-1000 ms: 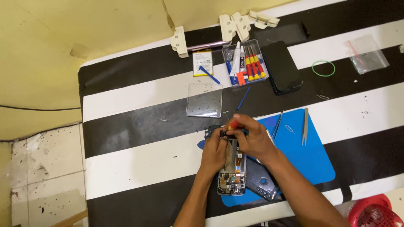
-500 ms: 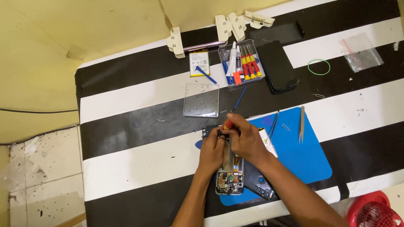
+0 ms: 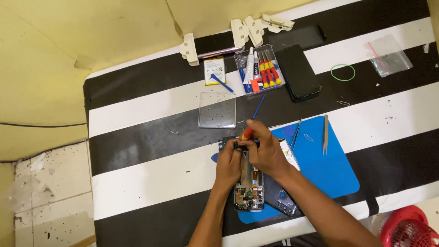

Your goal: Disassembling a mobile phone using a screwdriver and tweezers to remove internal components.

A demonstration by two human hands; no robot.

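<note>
An opened phone body with bare circuitry lies on a blue mat. My left hand grips the phone's upper left edge. My right hand holds a red-handled screwdriver upright, its tip down at the phone's top end. A dark back cover lies just right of the phone, partly under my right forearm.
A clear lid sits above the hands. Farther back are a clear tray of screwdrivers and a glue tube, a battery, a black phone screen, white clamps, a green rubber band, tweezers and a plastic bag. A red fan stands bottom right.
Both hands stay on the phone with the screwdriver at its top end. The view has shifted slightly; nothing else has moved.
</note>
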